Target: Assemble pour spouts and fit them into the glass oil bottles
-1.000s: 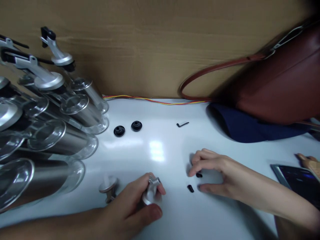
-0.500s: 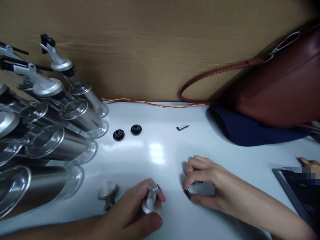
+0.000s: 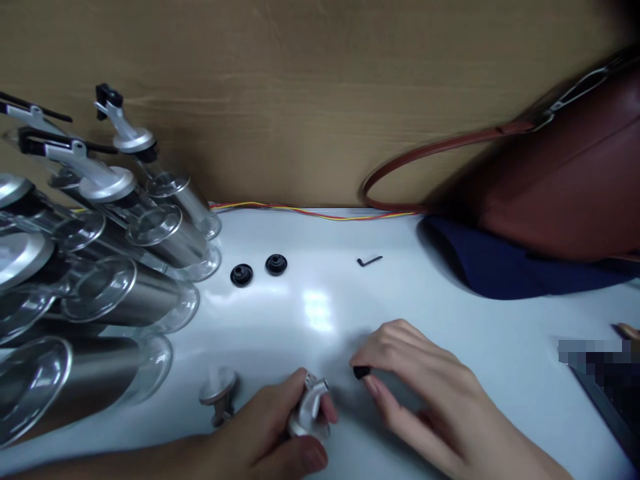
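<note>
My left hand (image 3: 280, 427) grips a silver metal pourer spout (image 3: 309, 410), its narrow end pointing up and right. Between thumb and forefinger, my right hand (image 3: 425, 387) pinches a small black part (image 3: 361, 372), held just right of the spout and apart from it. Left of my left hand, a second silver pourer spout (image 3: 219, 390) stands on the white table. Two round black stoppers (image 3: 259, 269) lie farther back, and a small black bent piece (image 3: 369, 261) rests to their right.
Several glass and steel bottles (image 3: 160, 287) with silver pourers crowd the left side. A brown leather bag (image 3: 560, 180) sits on dark blue cloth (image 3: 510, 267) at right. Red and yellow wires (image 3: 310, 213) run along the cardboard wall. A dark tablet-like device (image 3: 607, 400) lies at the right edge.
My right hand has lifted the small black part off the table and brought it left toward the spout. My left hand keeps its grip on the spout.
</note>
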Motion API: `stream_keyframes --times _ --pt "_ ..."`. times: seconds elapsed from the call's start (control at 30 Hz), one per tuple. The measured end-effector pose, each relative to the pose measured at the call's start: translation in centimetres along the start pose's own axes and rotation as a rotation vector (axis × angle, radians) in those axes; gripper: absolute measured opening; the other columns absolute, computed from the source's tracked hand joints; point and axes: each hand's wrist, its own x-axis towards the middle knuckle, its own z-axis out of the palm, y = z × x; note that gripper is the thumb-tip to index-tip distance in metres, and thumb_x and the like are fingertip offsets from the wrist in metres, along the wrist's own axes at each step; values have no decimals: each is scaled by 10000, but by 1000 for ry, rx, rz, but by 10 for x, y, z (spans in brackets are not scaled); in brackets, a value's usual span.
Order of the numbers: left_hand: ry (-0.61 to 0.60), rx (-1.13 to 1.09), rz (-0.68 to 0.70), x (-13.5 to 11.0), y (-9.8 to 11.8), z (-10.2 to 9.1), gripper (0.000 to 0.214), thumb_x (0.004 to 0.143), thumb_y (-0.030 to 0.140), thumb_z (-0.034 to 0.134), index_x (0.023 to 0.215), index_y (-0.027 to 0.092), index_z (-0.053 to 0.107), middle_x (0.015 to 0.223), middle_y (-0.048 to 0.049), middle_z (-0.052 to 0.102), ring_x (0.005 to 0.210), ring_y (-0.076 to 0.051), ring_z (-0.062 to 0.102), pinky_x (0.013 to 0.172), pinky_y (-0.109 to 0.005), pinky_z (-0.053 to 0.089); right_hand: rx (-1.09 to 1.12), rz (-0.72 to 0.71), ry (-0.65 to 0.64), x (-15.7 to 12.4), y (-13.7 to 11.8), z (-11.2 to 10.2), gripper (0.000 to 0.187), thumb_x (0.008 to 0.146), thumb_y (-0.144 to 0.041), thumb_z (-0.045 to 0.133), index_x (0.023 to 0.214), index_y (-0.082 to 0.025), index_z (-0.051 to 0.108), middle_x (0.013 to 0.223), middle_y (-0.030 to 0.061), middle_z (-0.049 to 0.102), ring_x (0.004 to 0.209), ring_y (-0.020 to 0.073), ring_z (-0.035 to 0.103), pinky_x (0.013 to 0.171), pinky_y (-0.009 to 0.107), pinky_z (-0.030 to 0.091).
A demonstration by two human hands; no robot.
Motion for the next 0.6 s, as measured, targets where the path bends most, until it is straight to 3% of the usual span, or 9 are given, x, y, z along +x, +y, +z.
stream_keyframes --times 0.23,0.43,0.5,0.6 --pt "-7 -2 20 1 -2 0 530 799 706 456 991 213 471 789 -2 416 713 -135 353 653 -252 335 139 -104 32 -5 -6 9 154 829 -96 500 882 -206 594 728 21 654 642 146 584 666 288 503" --pt "-16 -15 9 1 -3 -1 499 820 676 459 1012 216 460 809 -3 409 715 -130 349 648 -246 319 80 -92 61 -4 -8 8 226 893 -161 434 704 -206 550 556 -7 558 529 120 528 539 228 481" --pt "5 -23 36 1 -3 0 492 823 675 456 998 216 469 805 -2 414 714 -131 351 655 -248 325 83 -97 48 -3 -7 7 199 902 -166 458 764 -209 595 609 -2 625 560 124 591 572 228 520" --pt "2 -87 43 3 -1 2 495 836 676 433 964 199 468 774 0 441 700 -126 379 661 -253 331 94 -93 73 -8 -5 9 162 897 -185 526 1003 -236 636 867 25 739 758 166 704 703 257 585"
